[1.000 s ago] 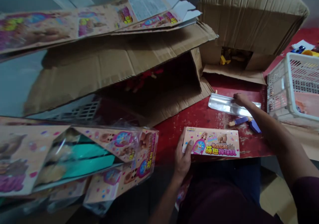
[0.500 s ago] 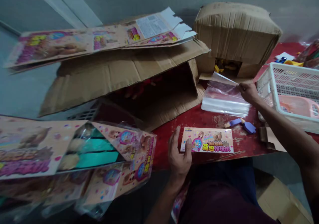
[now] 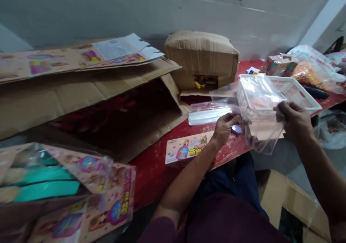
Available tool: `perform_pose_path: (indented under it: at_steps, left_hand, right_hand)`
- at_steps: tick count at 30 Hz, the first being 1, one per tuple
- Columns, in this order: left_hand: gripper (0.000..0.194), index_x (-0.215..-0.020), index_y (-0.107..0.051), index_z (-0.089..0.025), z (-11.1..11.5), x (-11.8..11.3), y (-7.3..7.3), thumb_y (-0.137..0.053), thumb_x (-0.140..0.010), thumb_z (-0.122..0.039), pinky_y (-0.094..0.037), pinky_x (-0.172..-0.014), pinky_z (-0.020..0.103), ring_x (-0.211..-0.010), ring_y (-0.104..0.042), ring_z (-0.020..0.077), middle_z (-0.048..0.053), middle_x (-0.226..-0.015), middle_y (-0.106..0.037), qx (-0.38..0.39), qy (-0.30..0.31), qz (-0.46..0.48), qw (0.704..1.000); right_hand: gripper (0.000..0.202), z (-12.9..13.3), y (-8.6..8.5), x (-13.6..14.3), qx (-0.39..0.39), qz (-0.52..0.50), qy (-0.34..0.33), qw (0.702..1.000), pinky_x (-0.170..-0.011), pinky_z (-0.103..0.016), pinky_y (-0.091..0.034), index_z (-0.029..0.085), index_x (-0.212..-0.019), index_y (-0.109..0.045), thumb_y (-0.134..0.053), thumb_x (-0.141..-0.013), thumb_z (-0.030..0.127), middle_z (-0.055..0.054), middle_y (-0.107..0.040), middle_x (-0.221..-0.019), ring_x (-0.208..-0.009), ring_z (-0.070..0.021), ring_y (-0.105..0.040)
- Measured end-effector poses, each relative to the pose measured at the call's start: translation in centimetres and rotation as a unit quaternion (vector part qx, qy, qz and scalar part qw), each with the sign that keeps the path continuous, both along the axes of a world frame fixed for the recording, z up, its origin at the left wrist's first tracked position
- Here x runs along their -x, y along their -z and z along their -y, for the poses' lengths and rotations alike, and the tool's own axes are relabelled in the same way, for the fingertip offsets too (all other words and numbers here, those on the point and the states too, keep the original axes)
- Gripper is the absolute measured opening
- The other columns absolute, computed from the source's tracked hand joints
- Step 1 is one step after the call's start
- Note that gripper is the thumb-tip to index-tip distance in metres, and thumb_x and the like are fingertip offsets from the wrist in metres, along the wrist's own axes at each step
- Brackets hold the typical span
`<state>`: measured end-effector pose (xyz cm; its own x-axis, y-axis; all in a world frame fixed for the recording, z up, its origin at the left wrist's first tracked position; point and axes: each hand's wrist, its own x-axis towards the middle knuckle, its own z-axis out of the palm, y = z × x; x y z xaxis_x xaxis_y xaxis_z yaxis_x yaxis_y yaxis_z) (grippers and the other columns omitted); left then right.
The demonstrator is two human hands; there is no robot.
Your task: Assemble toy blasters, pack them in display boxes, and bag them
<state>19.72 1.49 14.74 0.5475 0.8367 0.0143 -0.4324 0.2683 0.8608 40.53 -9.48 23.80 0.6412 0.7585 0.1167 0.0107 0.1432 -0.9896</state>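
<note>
A clear plastic bag [image 3: 266, 127] hangs between my two hands, in front of the white basket. My left hand [image 3: 226, 127] pinches its left edge, and my right hand [image 3: 296, 120] grips it on the right. More clear bags [image 3: 209, 115] lie stacked on the red table [image 3: 151, 171], just beyond my left hand. A printed card [image 3: 186, 147] is flat on the table, partly covered by my left forearm. Beside my left fingers sits a small purple piece [image 3: 236, 129].
An open cardboard box [image 3: 146, 127] is at left, printed card sheets [image 3: 108, 55] on top. Packaged toys [image 3: 108, 196] fill the lower left. Behind stand another carton [image 3: 202, 55] and the white basket [image 3: 305, 95]; filled bags [image 3: 310, 73] lie at far right.
The view has swung right. My right hand has lifted a clear bag off the stack and carried it right. My left hand has left the card's edge and closed on the bag.
</note>
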Motion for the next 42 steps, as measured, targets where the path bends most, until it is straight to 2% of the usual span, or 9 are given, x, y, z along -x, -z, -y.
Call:
perform_pose_path:
  at_steps: [4,7,10,14,20,26,30,38,42]
  left_hand:
    - [0.044,-0.091,-0.065,-0.016,4.9,-0.2,0.4,-0.085,-0.073,-0.052,-0.052,-0.079,0.026,-0.079,-0.062,0.0126,0.003,-0.09,-0.068,-0.025,-0.027,-0.016,0.999]
    - [0.063,-0.117,-0.064,-0.017,8.9,-1.5,1.1,-0.089,-0.07,-0.051,-0.052,-0.093,0.032,-0.104,-0.066,0.0204,0.012,-0.12,-0.068,-0.039,0.067,-0.04,0.996]
    - [0.065,-0.12,-0.064,-0.017,11.1,-3.6,2.5,-0.085,-0.073,-0.055,-0.051,-0.095,0.034,-0.105,-0.067,0.0225,0.012,-0.119,-0.07,-0.033,0.12,-0.023,0.992]
    - [0.045,-0.09,-0.072,-0.016,10.3,-3.2,3.9,-0.078,-0.078,-0.058,-0.051,-0.08,0.028,-0.081,-0.064,0.0162,0.004,-0.088,-0.072,-0.054,-0.005,-0.067,0.996]
    - [0.048,-0.085,-0.074,-0.017,8.8,2.2,4.1,-0.072,-0.081,-0.065,-0.051,-0.074,0.028,-0.075,-0.063,0.0165,0.003,-0.08,-0.072,-0.017,-0.073,-0.141,0.987]
    - [0.06,-0.085,-0.072,-0.014,9.5,5.1,6.9,-0.066,-0.08,-0.074,-0.046,-0.064,0.026,-0.067,-0.056,0.0146,0.003,-0.074,-0.066,-0.02,-0.028,-0.232,0.972]
    - [0.057,-0.074,-0.066,-0.016,9.9,6.4,8.3,-0.059,-0.086,-0.07,-0.038,-0.062,0.024,-0.063,-0.047,0.013,0.0,-0.066,-0.058,-0.062,-0.099,-0.309,0.944]
    - [0.043,-0.064,-0.06,-0.016,10.5,5.8,8.9,-0.056,-0.093,-0.049,-0.03,-0.058,0.024,-0.058,-0.042,0.0121,-0.002,-0.057,-0.051,-0.132,-0.067,-0.395,0.907]
    - [0.026,-0.086,-0.071,-0.016,11.4,5.2,9.1,-0.06,-0.091,-0.04,-0.046,-0.075,0.03,-0.074,-0.059,0.0189,0.005,-0.08,-0.066,-0.194,-0.098,-0.413,0.884]
  right_hand:
    - [0.047,4.4,3.2,-1.3,-0.028,-0.045,0.068,0.996,-0.04,-0.021,-0.035,0.021,-0.068,-0.053,-0.094,-0.06,0.043,0.006,-0.055,-0.058,-0.046,-0.0073,-0.045]
    - [0.046,5.5,5.3,1.1,-0.04,0.001,0.133,0.99,-0.044,-0.021,-0.036,0.021,-0.068,-0.052,-0.092,-0.064,0.044,0.007,-0.054,-0.061,-0.049,-0.007,-0.044]
    - [0.036,5.8,7.0,4.9,-0.003,0.037,0.09,0.995,-0.056,-0.022,-0.044,0.019,-0.076,-0.061,-0.087,-0.073,0.043,0.004,-0.059,-0.07,-0.06,-0.0085,-0.051]
    - [0.032,6.5,8.5,7.8,-0.022,-0.021,0.015,0.999,-0.061,-0.023,-0.044,0.019,-0.077,-0.062,-0.083,-0.079,0.043,0.003,-0.06,-0.072,-0.064,-0.0098,-0.053]
    - [0.031,6.3,11.5,8.4,-0.098,-0.077,0.183,0.975,-0.063,-0.026,-0.047,0.022,-0.086,-0.066,-0.073,-0.087,0.052,0.0,-0.069,-0.087,-0.071,-0.0128,-0.061]
    - [0.054,4.5,14.6,9.3,0.062,-0.287,-0.204,0.934,-0.083,-0.037,-0.056,0.023,-0.096,-0.072,-0.068,-0.079,0.074,-0.006,-0.076,-0.1,-0.099,-0.025,-0.07]
    - [0.036,5.1,14.8,8.4,0.03,-0.298,-0.123,0.946,-0.084,-0.034,-0.058,0.024,-0.088,-0.069,-0.089,-0.069,0.047,-0.002,-0.077,-0.093,-0.09,-0.0204,-0.072]
    - [0.047,8.6,14.7,7.2,0.06,-0.211,-0.065,0.973,-0.067,-0.027,-0.056,0.023,-0.106,-0.069,-0.089,-0.07,0.043,-0.003,-0.076,-0.09,-0.078,-0.017,-0.072]
    - [0.034,9.5,15.7,8.1,0.11,-0.146,-0.011,0.983,-0.053,-0.023,-0.047,0.02,-0.089,-0.072,-0.087,-0.072,0.046,0.0,-0.07,-0.072,-0.056,-0.0108,-0.06]
